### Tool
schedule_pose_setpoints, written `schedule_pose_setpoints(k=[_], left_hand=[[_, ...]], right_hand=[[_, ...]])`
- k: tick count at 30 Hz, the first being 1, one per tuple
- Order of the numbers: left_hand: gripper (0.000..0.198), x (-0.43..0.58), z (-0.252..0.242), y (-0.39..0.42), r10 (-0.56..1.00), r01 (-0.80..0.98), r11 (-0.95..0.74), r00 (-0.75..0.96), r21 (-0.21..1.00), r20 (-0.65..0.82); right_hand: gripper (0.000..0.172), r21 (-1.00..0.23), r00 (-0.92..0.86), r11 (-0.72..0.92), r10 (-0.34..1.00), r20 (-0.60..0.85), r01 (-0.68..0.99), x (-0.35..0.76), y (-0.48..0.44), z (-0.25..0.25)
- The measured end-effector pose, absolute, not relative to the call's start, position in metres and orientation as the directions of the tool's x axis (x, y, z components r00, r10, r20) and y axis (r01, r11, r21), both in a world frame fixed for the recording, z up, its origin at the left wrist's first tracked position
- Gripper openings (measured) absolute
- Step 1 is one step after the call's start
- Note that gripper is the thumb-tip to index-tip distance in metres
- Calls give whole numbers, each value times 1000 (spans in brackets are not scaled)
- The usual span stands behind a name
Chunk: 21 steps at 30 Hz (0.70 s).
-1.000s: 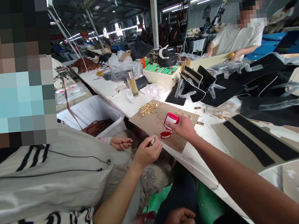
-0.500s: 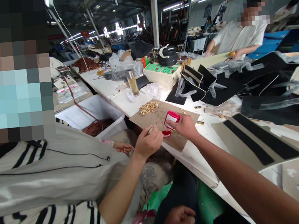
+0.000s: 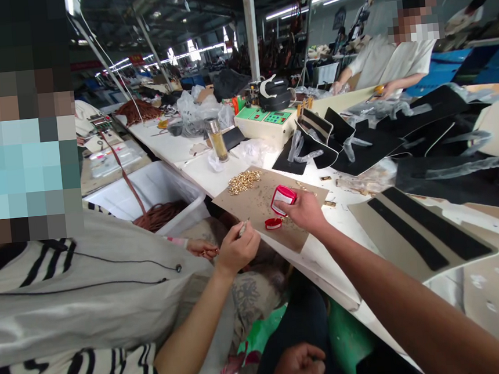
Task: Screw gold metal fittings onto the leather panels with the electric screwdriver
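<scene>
In my right hand (image 3: pixel 307 211) is a small red box (image 3: pixel 284 199) with a white label, gripped between thumb and fingers above a brown board. A smaller red piece (image 3: pixel 274 224), pale inside, lies on the board just below it. Low in the view, my left hand (image 3: pixel 297 369) is closed near my dark-clad leg; its curled fingers hide what they hold, if anything. Beside me, a co-worker's hand (image 3: pixel 239 246) pinches a small pointed object at the table edge. Gold metal fittings (image 3: pixel 244 181) are heaped on the brown board (image 3: pixel 289 239).
A drinking bottle (image 3: pixel 217 140) and a cream machine (image 3: pixel 265 121) stand farther back. Black panels (image 3: pixel 368 141) with plastic strips cover the right side. On the left, a white bin (image 3: pixel 166 182) holds brown cords. Another person (image 3: pixel 396 60) works across the table.
The co-worker's hand has drawn back left from the small red piece, which now shows more fully. My right hand still holds the red box over the board. The whole view has shifted slightly.
</scene>
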<state>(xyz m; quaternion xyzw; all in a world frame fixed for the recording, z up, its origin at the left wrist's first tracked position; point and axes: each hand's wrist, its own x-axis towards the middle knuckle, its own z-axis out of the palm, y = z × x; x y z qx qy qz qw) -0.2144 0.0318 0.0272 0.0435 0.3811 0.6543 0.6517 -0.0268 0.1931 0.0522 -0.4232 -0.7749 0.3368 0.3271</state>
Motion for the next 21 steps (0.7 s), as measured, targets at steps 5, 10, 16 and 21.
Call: schedule_pose_setpoints(k=[5,10,16,21], left_hand=[[15,-211,22,34,912,-633,182,-177,753,-370],[21,-206,16,37,938,-406,214,-167,889,-302],[34,-191,1,51,967,-227,215,-85,950,-239],[41,-186,-13,61,979,-106,195,-44,975,-201]], right_hand=[[24,-801,-417,408,882,221,438,-27,193,51],[24,-806,-419,412,879,228,426,-28,192,51],[25,-807,-423,426,872,246,409,-29,194,51],[25,-817,-430,433,865,258,381,-31,196,47]])
